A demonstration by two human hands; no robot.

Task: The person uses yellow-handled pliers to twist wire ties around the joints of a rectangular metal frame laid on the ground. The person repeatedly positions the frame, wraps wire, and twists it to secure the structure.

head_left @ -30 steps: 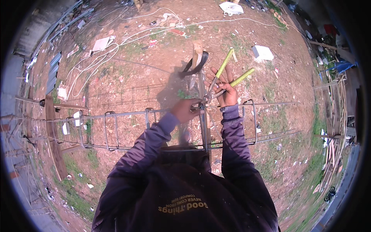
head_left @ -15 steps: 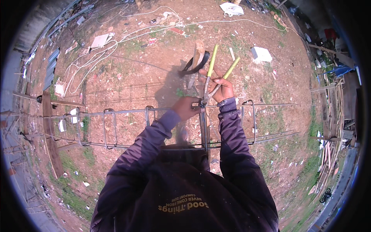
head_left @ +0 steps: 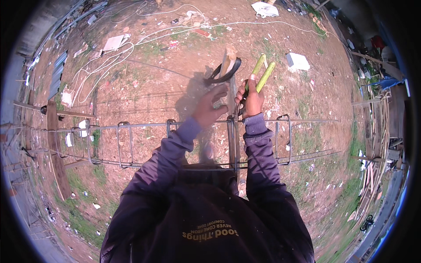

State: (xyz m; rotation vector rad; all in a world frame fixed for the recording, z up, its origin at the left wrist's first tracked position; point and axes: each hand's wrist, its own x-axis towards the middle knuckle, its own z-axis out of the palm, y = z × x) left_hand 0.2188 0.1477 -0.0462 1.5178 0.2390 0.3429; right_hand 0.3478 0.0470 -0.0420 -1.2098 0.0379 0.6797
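Note:
My right hand (head_left: 252,100) is closed around a pair of pincers with yellow-green handles (head_left: 265,77); the handles point away from me and the jaws are mostly hidden by the hand. My left hand (head_left: 211,105) is off the metal, thumb and fingers apart, with nothing seen in it. Just beyond its fingertips a coil of dark wire (head_left: 237,67) hangs around the top of a wooden post (head_left: 228,56). Below both hands lies a long rebar cage (head_left: 149,125) with square stirrups (head_left: 131,144), running left to right.
A wooden support (head_left: 54,144) bears the cage at the left. Beyond it, pale rope (head_left: 175,31) snakes over the littered dirt. A white block (head_left: 297,61) lies at the far right. Stacked timber strips (head_left: 372,184) line the right side.
My left hand has let go of the cage joint and moved away, its fingers spreading. My right hand has drawn the pincers' handles closer together and lifted the jaws off the joint.

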